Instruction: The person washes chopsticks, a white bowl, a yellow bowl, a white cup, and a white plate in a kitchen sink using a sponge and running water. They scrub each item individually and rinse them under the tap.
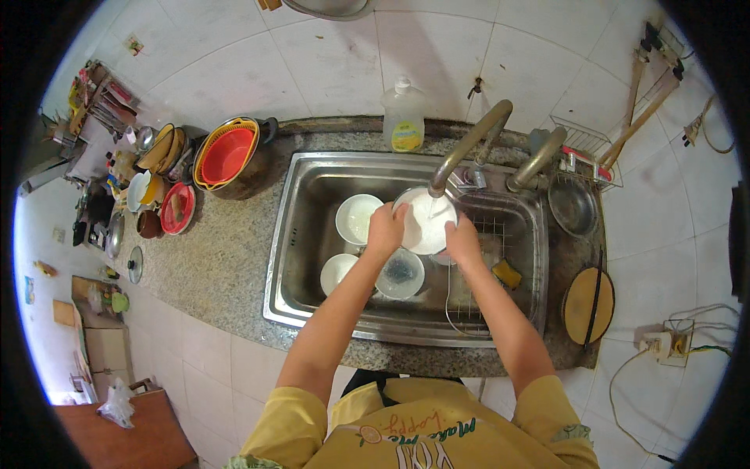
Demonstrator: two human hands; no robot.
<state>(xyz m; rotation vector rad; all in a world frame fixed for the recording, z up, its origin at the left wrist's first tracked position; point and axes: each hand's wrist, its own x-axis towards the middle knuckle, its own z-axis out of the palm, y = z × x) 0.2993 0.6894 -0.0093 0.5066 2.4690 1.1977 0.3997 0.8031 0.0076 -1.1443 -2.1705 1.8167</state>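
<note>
A white bowl [426,228] is held between my two hands, right under the mouth of the curved faucet [473,144]. A thin stream of water seems to run into it. My left hand [386,229] grips the bowl's left rim, and my right hand [464,238] grips the right rim; some fingers are hidden beneath. Below, in the steel sink [283,258], sit a white bowl [357,219] at the upper left, another white bowl [337,272] nearer me, and a translucent bowl [400,275] with water in it. Part of a further dish shows under my right hand.
A yellow sponge [507,273] lies on the wire rack [469,313] in the sink's right side. Behind the sink stands a detergent bottle [404,117]. Left on the counter are a pot [262,164] with a red basin [229,154]. A dark pan [573,205] and round board [587,306] lie right.
</note>
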